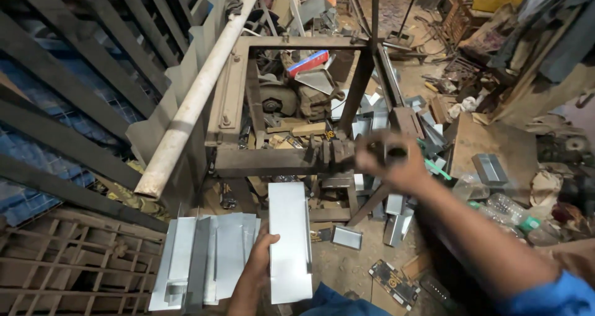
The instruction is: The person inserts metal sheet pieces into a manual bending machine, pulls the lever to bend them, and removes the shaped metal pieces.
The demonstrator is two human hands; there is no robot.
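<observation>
The folded sheet-metal piece [290, 241] lay just below the rusty press frame [273, 158], the left hand [259, 254] clasping its edge. The blurred right hand [387, 158] wrapped the lever handle [338, 150] at the frame's right end. Loading step, seemingly; next needs the piece fed squarely in.

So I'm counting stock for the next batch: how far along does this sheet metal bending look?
Done, it seems: bent channel pieces lie scattered on the floor by the rusty press frame. In hand: the left hand grips a flat metal sheet, while the right hand, blurred, is at the frame's front edge. Left: a stack of sheets beside the left hand. How many, I cannot tell.
</observation>
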